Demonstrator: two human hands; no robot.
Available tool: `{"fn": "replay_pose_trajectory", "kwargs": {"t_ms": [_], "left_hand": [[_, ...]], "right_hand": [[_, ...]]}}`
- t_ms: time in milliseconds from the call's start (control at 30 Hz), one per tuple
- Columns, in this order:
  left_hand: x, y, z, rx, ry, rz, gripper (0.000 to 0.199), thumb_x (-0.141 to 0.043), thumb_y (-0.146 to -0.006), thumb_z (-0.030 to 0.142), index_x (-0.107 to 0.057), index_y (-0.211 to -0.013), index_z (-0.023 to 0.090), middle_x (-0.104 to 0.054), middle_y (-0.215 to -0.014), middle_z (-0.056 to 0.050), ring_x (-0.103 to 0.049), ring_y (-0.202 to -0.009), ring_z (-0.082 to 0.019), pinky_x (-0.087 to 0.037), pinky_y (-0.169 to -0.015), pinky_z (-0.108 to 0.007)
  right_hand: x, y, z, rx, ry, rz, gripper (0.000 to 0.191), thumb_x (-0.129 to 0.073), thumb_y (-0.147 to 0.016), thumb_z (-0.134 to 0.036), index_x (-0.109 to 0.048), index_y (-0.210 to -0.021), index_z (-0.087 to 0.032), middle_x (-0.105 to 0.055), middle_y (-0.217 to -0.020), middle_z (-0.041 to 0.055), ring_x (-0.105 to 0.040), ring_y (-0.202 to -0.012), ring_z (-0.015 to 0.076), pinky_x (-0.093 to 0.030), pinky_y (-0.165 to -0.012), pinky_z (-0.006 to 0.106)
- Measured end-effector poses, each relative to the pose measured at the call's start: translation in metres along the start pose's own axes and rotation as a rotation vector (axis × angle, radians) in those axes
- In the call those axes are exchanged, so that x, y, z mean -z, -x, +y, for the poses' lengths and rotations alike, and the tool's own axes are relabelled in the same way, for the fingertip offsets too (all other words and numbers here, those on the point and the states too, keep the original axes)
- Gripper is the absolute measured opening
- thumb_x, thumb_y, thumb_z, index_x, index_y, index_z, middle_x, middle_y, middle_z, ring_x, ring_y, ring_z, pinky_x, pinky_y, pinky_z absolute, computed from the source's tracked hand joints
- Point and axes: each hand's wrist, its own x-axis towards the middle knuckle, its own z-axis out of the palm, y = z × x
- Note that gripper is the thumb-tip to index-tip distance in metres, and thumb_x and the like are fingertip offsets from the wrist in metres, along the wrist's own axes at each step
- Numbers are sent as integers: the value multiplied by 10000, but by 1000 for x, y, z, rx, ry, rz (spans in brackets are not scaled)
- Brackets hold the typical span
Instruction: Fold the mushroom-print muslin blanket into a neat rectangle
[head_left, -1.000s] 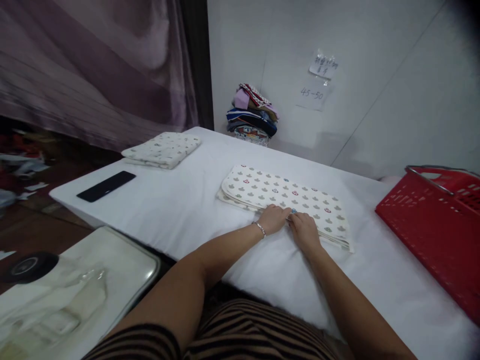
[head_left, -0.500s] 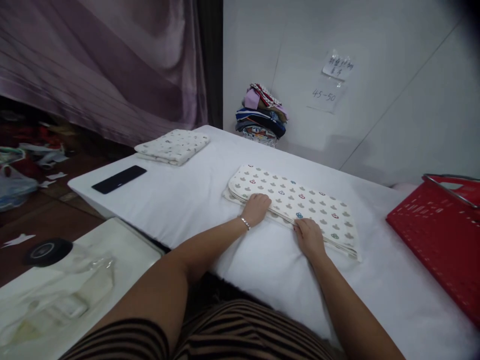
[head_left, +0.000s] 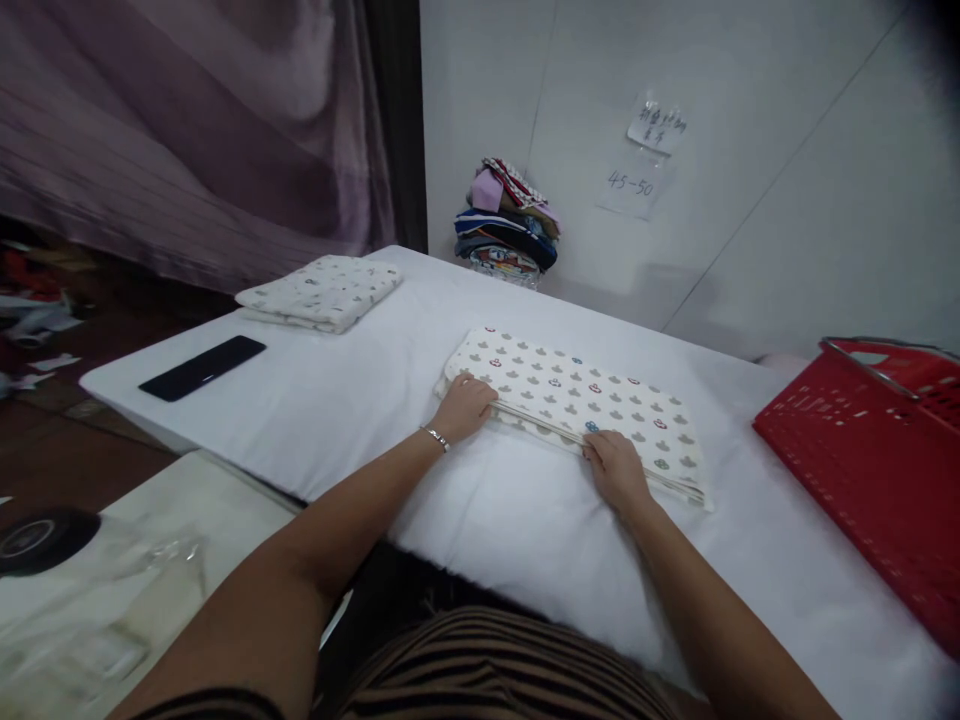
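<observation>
A cream folded cloth (head_left: 577, 400) with grey, red, blue and green printed motifs lies in layers on the white-covered table. My left hand (head_left: 466, 405), a bracelet at its wrist, is closed on the near edge close to the cloth's left end. Farther right along that same edge, my right hand (head_left: 613, 462) pinches the layers between thumb and fingers. The fingertips under the edge are partly hidden. A second folded cloth (head_left: 322, 290), white with small prints, rests toward the table's far left corner.
A black phone-like slab (head_left: 202, 367) lies near the table's left edge. On the right stands a red plastic basket (head_left: 862, 470) with a metal handle. Stacked folded clothes (head_left: 506, 225) sit by the wall. A lower white surface (head_left: 232, 500) at left holds clear plastic and a black round object (head_left: 45, 540).
My left hand has slid left along the near edge toward the cloth's left end. My right hand stays at about the same spot on the edge. The view has shifted slightly right.
</observation>
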Motion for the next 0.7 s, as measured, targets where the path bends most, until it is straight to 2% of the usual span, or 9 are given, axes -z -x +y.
{"fn": "replay_pose_trajectory", "kwargs": {"t_ms": [167, 333, 500, 700], "left_hand": [[2, 4, -3, -8, 86, -78, 226, -467, -780, 119, -610, -928, 215, -636, -935, -47, -554, -952, -191, -352, -939, -387], [1, 6, -2, 15, 167, -30, 172, -520, -799, 226, -622, -937, 219, -646, -953, -36, -547, -962, -190, -341, -944, -378], [0, 2, -1, 61, 212, -12, 225, -454, -885, 318, -664, -878, 236, -667, -952, -19, -560, -941, -169, -329, -934, -376], [-2, -6, 0, 97, 209, -31, 204, -500, -848, 280, -675, -754, 232, -675, -859, -6, -570, -883, -167, -338, -897, -381]], "right_hand": [[0, -1, -3, 0, 35, -26, 219, -446, -897, -209, -642, -994, -191, -630, -976, 94, -519, -906, 231, -401, -761, 348], [2, -8, -17, 9, 57, -44, 301, -445, -857, -149, -602, -1113, -169, -599, -1087, 113, -494, -963, 245, -374, -813, 364], [0, -33, -43, 50, -7, -108, 299, -455, -878, -182, -591, -1144, -166, -607, -1092, 106, -493, -967, 241, -350, -832, 356], [-11, -69, -59, 54, -25, -168, 235, -437, -934, -228, -656, -1015, -202, -649, -982, 78, -520, -891, 223, -358, -790, 336]]}}
